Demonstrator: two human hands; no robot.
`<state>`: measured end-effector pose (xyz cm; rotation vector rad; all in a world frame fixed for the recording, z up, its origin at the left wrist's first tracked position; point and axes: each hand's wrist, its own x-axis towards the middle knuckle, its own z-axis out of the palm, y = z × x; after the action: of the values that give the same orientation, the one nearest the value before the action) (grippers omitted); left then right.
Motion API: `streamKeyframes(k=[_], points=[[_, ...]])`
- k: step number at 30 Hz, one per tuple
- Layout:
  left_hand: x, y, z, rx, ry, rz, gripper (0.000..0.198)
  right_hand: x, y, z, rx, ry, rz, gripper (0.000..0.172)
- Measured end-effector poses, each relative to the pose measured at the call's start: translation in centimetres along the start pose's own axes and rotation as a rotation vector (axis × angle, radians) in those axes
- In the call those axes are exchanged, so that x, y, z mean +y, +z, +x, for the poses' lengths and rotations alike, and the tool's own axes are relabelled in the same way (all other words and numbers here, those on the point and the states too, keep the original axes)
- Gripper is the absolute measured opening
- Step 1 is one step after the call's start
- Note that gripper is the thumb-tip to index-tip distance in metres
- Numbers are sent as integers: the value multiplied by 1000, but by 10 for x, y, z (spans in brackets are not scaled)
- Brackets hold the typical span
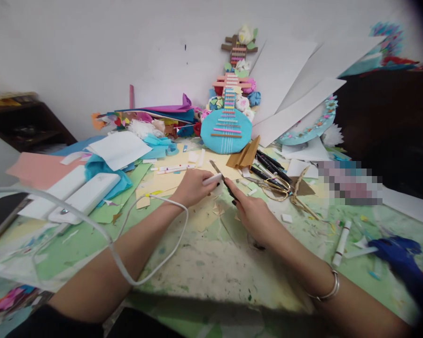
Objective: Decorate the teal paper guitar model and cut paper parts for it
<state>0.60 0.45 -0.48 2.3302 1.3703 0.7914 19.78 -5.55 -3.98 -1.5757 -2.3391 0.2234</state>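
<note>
In the middle of the head view, my left hand point(192, 191) is closed around a short white stick-shaped piece point(212, 179), whose end points right. My right hand point(252, 213) grips a craft knife point(228, 187) by its dark handle. The knife's narrow blade slants up and left past the end of the white piece; whether they touch I cannot tell. A thin white cable point(187, 220) loops over my left forearm. Small pale scraps point(218, 211) lie on the table below my hands.
Gold-handled scissors point(277, 187) and several black pens point(270, 163) lie to the right. Behind stands a blue paper stringed instrument point(226, 131). A white power bank-like device point(84, 198) and coloured paper point(49, 171) are left. A white marker point(341, 243) lies near a dark blue object point(398, 256).
</note>
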Motion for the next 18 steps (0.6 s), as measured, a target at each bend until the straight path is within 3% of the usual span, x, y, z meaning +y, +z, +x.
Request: streamKeyframes(k=[6, 18], points=[[1, -1, 0, -34, 35, 1, 29, 1, 3, 3, 35, -30, -9, 75], [0, 4, 2, 61, -33, 9, 20, -4, 1, 1, -3, 14, -74, 73]])
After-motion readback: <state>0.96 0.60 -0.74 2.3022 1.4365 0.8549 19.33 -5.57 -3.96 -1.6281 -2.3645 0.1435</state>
